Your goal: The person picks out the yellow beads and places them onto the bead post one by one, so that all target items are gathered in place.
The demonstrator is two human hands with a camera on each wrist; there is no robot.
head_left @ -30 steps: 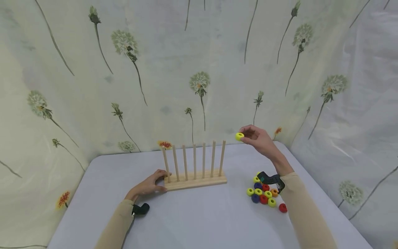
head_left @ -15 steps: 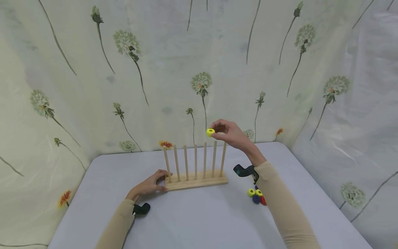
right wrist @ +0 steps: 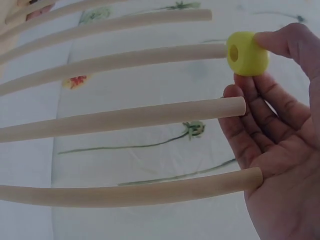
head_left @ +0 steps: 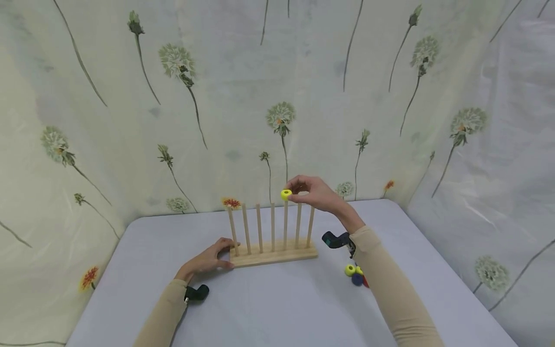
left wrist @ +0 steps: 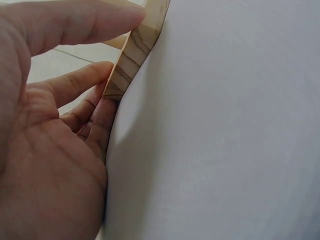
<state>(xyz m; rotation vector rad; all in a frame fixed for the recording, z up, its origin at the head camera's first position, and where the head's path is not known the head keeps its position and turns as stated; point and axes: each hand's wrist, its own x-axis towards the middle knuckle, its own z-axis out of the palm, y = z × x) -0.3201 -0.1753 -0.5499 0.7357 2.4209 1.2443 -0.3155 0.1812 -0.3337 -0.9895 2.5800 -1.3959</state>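
In the head view my right hand (head_left: 318, 194) pinches a yellow bead (head_left: 286, 194) between thumb and fingertips, at the top of the third peg from the right. In the right wrist view, the bead (right wrist: 254, 61) has its hole facing that peg's tip (right wrist: 215, 51); whether the tip is inside the hole cannot be told. A wooden peg rack (head_left: 277, 256) with several upright pegs stands on the table, no beads on its pegs. My left hand (head_left: 205, 259) grips the left end of its base (left wrist: 131, 57), thumb on one side, fingers on the other.
Loose beads lie on the table right of the rack, among them a yellow bead (head_left: 350, 270) and a dark blue bead (head_left: 357, 279); the right sleeve (head_left: 394, 284) hides others. A flower-patterned cloth (head_left: 234, 96) hangs behind the white table (head_left: 277, 308).
My right hand has carried the yellow bead leftward from beyond the rack's right end, then lowered it to the third peg from the right. My left hand keeps its grip on the base.
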